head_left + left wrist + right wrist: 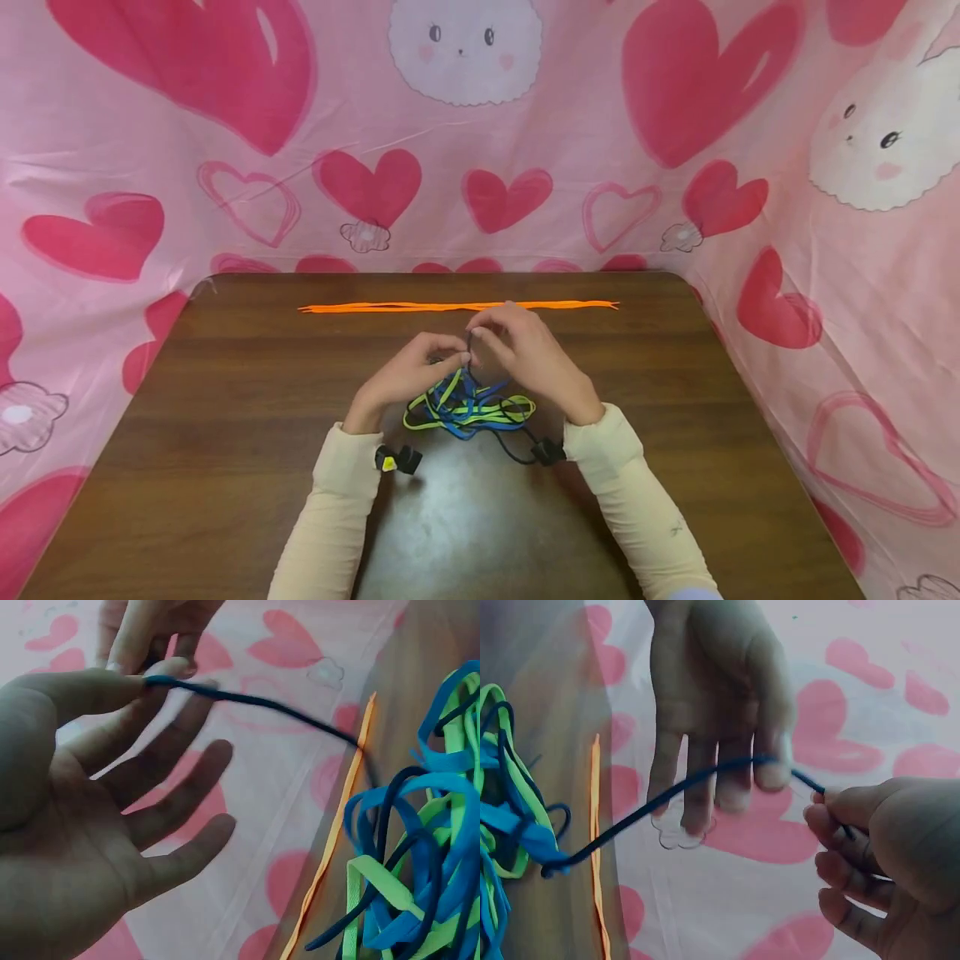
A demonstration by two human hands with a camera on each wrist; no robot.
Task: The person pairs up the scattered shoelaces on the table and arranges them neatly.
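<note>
A tangle of blue, lime-green and dark shoelaces lies on the table below both hands. One dark shoelace rises out of this tangle to the fingers. My left hand pinches it between thumb and index finger; in the left wrist view the other fingers are spread. Close by on the right, my right hand holds the same lace near its end, which sticks out past the fingertips in the right wrist view. Between the tangle and the hands the dark lace sags in a gentle curve.
Orange shoelaces lie stretched out straight along the back of the brown wooden table. A pink cloth with hearts hangs behind and beside the table. Small black cameras sit at the wrists.
</note>
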